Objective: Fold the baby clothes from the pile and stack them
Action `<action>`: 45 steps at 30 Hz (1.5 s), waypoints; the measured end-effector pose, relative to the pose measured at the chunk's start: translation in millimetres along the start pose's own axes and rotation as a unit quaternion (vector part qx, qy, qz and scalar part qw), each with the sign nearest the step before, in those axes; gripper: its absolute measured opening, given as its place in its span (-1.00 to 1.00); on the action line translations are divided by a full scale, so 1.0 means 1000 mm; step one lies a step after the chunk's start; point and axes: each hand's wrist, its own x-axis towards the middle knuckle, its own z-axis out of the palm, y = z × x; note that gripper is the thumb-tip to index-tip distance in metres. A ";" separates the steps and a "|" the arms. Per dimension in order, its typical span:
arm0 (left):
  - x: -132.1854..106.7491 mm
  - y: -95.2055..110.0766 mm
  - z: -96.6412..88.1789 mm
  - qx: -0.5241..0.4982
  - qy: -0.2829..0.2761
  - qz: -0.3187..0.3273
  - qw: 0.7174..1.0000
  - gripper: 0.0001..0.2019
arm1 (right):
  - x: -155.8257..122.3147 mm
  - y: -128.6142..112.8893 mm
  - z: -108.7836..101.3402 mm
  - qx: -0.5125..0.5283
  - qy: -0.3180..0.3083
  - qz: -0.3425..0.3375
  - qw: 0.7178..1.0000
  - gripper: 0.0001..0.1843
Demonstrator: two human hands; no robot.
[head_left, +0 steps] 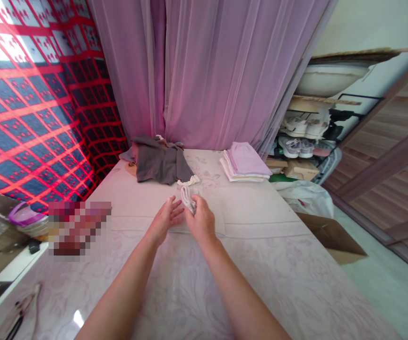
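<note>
My right hand (201, 217) grips a small folded whitish-grey cloth (187, 197), whose rounded fold sticks up past the thumb; its exact kind is unclear. My left hand (166, 218) is just left of it, fingers spread and nothing in them. Under both hands a flat pale cloth (218, 219) lies on the table, nearly the same colour as the tablecloth. Beyond the hands is a rumpled pile of dark grey clothing (161, 160), with a cream ruffled band (188, 181) at its near corner. To the right sits a stack of folded lilac and white cloths (244, 160).
The patterned tablecloth (278, 278) covers the broad surface. Lilac curtains (218, 71) hang behind it, and a red-and-dark checked curtain (47, 108) at left. On the right stand a shoe rack with sneakers (296, 147) and a cardboard box (331, 236). A cable (35, 307) lies front left.
</note>
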 end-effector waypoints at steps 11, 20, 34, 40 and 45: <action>0.016 0.006 -0.031 0.184 0.050 -0.043 0.981 -0.34 | -0.011 -0.002 0.013 0.000 -0.208 -0.066 0.976 -0.67; 0.027 0.002 -0.044 0.409 0.080 -0.014 0.909 -0.44 | 0.028 0.048 -0.009 -0.210 -0.297 -0.079 0.928 -0.42; 0.048 0.006 -0.049 0.469 0.073 -0.067 0.878 -0.53 | 0.019 0.061 0.004 -0.211 -0.299 -0.077 0.927 -0.41; 0.042 0.009 -0.042 0.422 0.069 -0.050 0.902 -0.65 | 0.023 0.079 0.001 -0.143 -0.182 -0.021 0.973 -0.49; 0.030 0.008 -0.035 0.340 0.039 -0.040 0.939 -0.60 | 0.038 0.098 -0.016 -0.070 -0.137 0.211 0.965 -0.40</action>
